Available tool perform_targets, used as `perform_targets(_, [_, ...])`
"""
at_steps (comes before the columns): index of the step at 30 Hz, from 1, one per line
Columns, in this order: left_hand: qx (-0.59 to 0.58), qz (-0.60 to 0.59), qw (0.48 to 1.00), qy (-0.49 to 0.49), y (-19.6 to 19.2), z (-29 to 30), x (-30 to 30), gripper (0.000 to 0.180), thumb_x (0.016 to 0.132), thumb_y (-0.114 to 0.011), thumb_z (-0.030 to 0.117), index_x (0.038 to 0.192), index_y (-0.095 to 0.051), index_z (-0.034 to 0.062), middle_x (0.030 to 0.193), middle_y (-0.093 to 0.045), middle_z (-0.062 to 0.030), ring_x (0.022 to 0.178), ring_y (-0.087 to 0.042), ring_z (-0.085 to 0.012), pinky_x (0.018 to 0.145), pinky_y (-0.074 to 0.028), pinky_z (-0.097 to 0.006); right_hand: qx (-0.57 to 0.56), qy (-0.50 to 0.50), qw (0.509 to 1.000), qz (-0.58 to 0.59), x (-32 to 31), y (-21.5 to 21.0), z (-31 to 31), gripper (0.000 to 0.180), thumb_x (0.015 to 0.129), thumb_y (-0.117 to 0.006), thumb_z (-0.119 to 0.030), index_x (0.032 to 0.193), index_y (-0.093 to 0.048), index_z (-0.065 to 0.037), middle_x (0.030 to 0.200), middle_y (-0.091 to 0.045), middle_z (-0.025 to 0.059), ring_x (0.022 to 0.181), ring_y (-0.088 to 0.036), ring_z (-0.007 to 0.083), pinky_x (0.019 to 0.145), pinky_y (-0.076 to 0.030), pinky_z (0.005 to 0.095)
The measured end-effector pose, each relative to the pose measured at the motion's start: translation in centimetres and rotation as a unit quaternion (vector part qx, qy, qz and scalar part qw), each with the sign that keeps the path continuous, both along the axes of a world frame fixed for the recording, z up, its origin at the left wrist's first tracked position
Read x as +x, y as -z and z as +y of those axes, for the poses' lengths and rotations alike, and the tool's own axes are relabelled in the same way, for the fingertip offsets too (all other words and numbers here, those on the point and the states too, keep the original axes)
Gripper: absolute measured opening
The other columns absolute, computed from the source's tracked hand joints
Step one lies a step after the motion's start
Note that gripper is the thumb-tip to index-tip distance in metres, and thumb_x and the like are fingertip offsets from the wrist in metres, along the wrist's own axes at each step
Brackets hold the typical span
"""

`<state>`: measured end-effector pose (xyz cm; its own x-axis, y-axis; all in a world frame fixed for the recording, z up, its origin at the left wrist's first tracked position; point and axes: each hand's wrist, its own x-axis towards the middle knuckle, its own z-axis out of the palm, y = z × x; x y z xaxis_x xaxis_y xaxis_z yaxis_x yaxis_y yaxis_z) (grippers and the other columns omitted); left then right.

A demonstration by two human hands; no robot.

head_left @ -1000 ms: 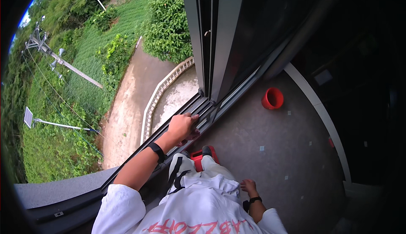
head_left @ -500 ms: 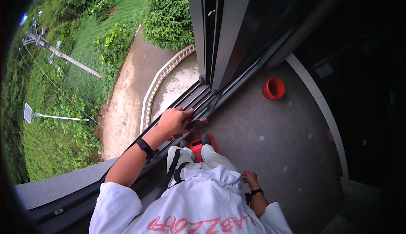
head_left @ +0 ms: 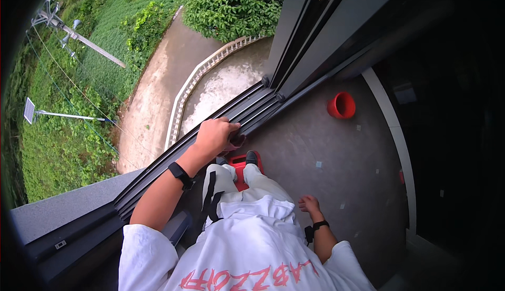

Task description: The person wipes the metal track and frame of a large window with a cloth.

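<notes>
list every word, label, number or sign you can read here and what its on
White shirt: large pink lettering, which I won't copy out.
Pale floor squares: too small to tell whether they bear print.
Red bucket: no lettering shows.

Upper-floor room, dark window frame (head_left: 336, 44), grey floor (head_left: 336, 154), road (head_left: 158, 99) below

- One window track (head_left: 255, 108) is seen.
- At the window track, one left hand (head_left: 214, 136) and one cloth (head_left: 238, 143) are counted.
- Right of it, one right hand (head_left: 309, 204), one bucket (head_left: 342, 105), one stool (head_left: 241, 172) and two shoes (head_left: 252, 158) are counted.
- Left of it, one solar panel (head_left: 29, 110) is seen.
</notes>
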<state>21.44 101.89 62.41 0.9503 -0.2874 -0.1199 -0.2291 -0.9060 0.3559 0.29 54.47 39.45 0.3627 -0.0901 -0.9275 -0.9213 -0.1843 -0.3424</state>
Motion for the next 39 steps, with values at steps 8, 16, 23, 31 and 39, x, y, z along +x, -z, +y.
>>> perform_targets(8, [0.043, -0.034, 0.998, -0.012, -0.6, 1.4, -4.3, 0.02, 0.07, -0.068, 0.011, 0.088, -0.075, 0.0129, 0.082, -0.06, -0.0096, 0.073, -0.068, -0.0308, 0.064, -0.054, -0.044, -0.03, -0.01, 0.999, -0.009, 2.3, 1.1, -0.4, 0.029, 0.096, -0.061, -0.027, 0.117, -0.064, -0.006, 0.094, -0.072, 0.0086, 0.069, -0.069, 0.0185, 0.056, -0.055, 0.0305])
perform_targets(16, [0.036, -0.07, 0.996, -0.032, 1.3, -4.0, 0.7, 0.025, 0.082, -0.06, 0.009, 0.101, -0.076, 0.0148, 0.086, -0.061, -0.0111, 0.076, -0.067, -0.0314, 0.065, -0.054, -0.044, -0.043, -0.106, 0.993, 0.026, 2.7, 0.4, 1.1, 0.025, 0.094, -0.063, -0.025, 0.111, -0.065, -0.007, 0.092, -0.071, 0.0064, 0.07, -0.067, 0.0172, 0.057, -0.055, 0.0315])
perform_targets(23, [0.03, -0.025, 0.994, -0.104, -0.2, 3.4, -9.1, 0.038, 0.079, -0.071, 0.018, 0.117, -0.075, 0.0198, 0.087, -0.058, -0.0088, 0.073, -0.067, -0.0279, 0.065, -0.054, -0.04, -0.019, -0.128, 0.991, 0.017, 5.5, -1.1, 1.6, 0.024, 0.097, -0.061, -0.026, 0.111, -0.065, -0.007, 0.091, -0.071, 0.0059, 0.069, -0.067, 0.0166, 0.056, -0.055, 0.0313])
perform_targets(31, [0.034, -0.065, 0.993, -0.088, -0.5, 5.8, -12.8, 0.035, 0.077, -0.068, 0.014, 0.112, -0.074, 0.0152, 0.09, -0.058, -0.0085, 0.076, -0.067, -0.0259, 0.064, -0.054, -0.039, -0.018, -0.095, 0.995, -0.017, 6.9, -1.6, 1.4, 0.023, 0.097, -0.063, -0.028, 0.112, -0.065, -0.01, 0.094, -0.071, 0.0061, 0.071, -0.067, 0.0163, 0.057, -0.054, 0.0309])
perform_targets(39, [-0.026, -0.153, 0.985, -0.073, 2.8, -3.0, -3.1, 0.017, 0.082, -0.063, 0.012, 0.097, -0.068, 0.0068, 0.088, -0.057, -0.0091, 0.073, -0.068, -0.0248, 0.059, -0.055, -0.038, -0.069, -0.129, 0.987, 0.069, 1.9, -4.8, 0.9, 0.023, 0.096, -0.063, -0.026, 0.112, -0.066, -0.009, 0.094, -0.071, 0.0055, 0.071, -0.068, 0.0175, 0.057, -0.056, 0.0317])
